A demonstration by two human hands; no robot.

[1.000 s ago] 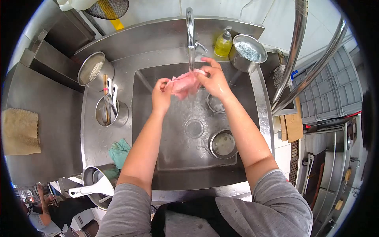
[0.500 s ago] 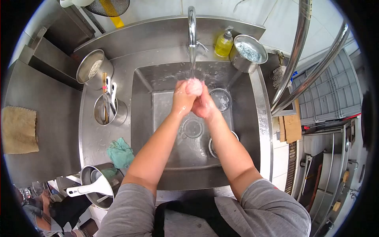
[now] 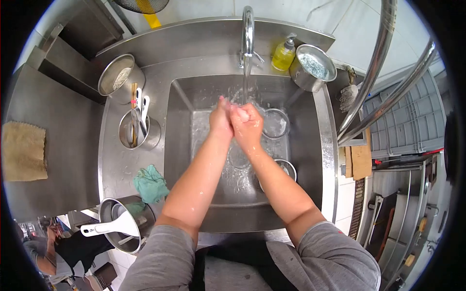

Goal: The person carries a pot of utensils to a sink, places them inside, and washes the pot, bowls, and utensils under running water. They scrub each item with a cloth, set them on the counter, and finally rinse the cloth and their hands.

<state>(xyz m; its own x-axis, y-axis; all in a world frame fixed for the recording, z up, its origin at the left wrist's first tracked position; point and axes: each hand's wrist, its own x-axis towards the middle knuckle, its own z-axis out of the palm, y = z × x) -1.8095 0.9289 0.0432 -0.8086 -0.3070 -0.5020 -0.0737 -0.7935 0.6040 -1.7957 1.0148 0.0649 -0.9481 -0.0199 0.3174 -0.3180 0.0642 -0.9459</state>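
Note:
My left hand (image 3: 221,119) and my right hand (image 3: 249,127) are pressed together over the steel sink (image 3: 208,199), beside the stream from the faucet (image 3: 248,34). My right fingers are curled round a small, wet, pinkish-white bundle (image 3: 242,114), whose kind I cannot make out. My left hand closes against it from the other side, and its fingers are partly hidden. Two round, clear or metal dishes lie in the basin: one (image 3: 275,123) just right of my hands, another (image 3: 285,169) partly behind my right forearm. Water splashes across the basin floor.
A soap bottle (image 3: 284,53) and a metal pot (image 3: 313,68) stand at the back right. On the left counter are another pot (image 3: 121,77), a utensil canister (image 3: 150,136) and a green cloth (image 3: 151,183). A person (image 3: 73,257) is at the lower left.
Both hands have turned and pressed closer together. The pinkish bundle, plainly on top before, is now mostly covered by the fingers. More water splashes over the basin floor. The view has shifted slightly.

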